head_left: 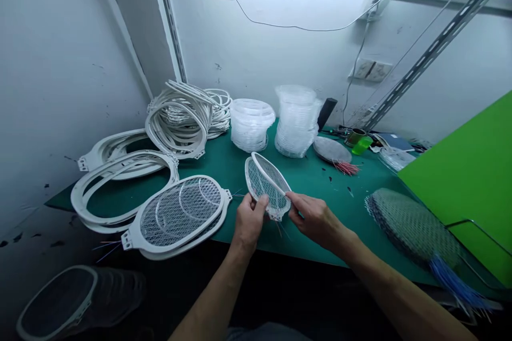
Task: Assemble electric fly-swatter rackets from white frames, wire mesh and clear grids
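Note:
An oval white mesh racket head (266, 184) is held up over the front of the green table, with wires trailing from its lower end. Around its lower left rim my left hand (251, 216) is closed, thumb on the near side. A white oval frame ring (269, 175) stands at an angle against the head's face. My right hand (314, 216) pinches the right edge of that ring, where it comes close to the head. Left of my hands, two framed mesh heads (182, 213) lie overlapped on the table.
Bare white frames (176, 117) are heaped at the back left. Two stacks of clear plastic rings (252, 125) stand by the wall. Grey mesh discs (332, 150) with red wires lie behind; a green-grey mesh pile (416, 224) with blue wires is at right, beside a green panel (468, 181).

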Available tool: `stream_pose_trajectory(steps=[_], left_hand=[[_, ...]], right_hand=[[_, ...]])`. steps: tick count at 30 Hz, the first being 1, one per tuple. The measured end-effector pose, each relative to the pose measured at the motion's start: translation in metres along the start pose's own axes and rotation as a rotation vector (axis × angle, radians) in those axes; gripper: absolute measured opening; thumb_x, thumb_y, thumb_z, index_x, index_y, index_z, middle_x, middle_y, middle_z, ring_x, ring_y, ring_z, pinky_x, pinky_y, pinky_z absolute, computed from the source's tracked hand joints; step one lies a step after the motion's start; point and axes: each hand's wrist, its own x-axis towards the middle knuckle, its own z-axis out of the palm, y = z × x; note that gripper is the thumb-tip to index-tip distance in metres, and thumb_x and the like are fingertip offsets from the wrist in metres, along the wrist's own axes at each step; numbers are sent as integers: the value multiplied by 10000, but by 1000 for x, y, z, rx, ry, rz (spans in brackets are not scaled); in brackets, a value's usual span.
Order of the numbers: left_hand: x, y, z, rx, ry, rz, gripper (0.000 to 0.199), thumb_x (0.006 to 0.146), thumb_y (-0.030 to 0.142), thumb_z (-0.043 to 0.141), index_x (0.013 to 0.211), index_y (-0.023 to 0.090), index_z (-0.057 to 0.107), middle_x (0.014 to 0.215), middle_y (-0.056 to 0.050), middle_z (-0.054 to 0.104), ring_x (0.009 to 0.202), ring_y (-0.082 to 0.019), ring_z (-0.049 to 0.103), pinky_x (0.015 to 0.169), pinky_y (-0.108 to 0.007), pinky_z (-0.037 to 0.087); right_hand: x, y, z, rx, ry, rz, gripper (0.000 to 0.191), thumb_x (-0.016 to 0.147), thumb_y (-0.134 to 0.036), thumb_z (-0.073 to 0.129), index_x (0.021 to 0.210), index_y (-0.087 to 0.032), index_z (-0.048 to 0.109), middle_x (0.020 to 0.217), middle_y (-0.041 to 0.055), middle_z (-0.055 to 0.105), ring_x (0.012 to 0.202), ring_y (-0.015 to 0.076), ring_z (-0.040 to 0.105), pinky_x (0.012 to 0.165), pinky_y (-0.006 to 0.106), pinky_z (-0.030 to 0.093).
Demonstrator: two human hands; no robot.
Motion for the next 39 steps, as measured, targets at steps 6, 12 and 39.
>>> stream_pose_trajectory(steps=[6, 12, 39], left_hand=[[29, 2, -5, 169, 173, 11, 183, 804, 260, 718, 946, 145, 712, 852, -109, 766, 738, -234, 726, 632, -297, 554], [14, -6, 11, 270, 184, 105, 231, 819, 365, 737, 896, 148, 749, 850, -107, 774, 782, -239, 711, 670, -285, 520], [1, 4, -19, -71, 238, -206, 91, 890, 127, 709, 965, 83, 734, 756, -81, 757, 657, -201, 747, 683, -367, 653]], right_hand=[[-14, -11, 8, -33, 51, -25, 476, 937, -59, 500, 1409, -126, 507, 1107, 156, 756, 1017, 257, 751, 867, 358, 639], [-19, -44, 18, -141, -64, 207, 651, 866, -165, 577, 1499, -99, 439, 1330, 226, 666, 1228, 399, 640, 1004, 590, 565], [-102, 103, -10, 1007, 692, 1771, 137, 833, -120, 762, 755, -113, 649, 687, 88, 725, 589, 184, 709, 632, 304, 645]])
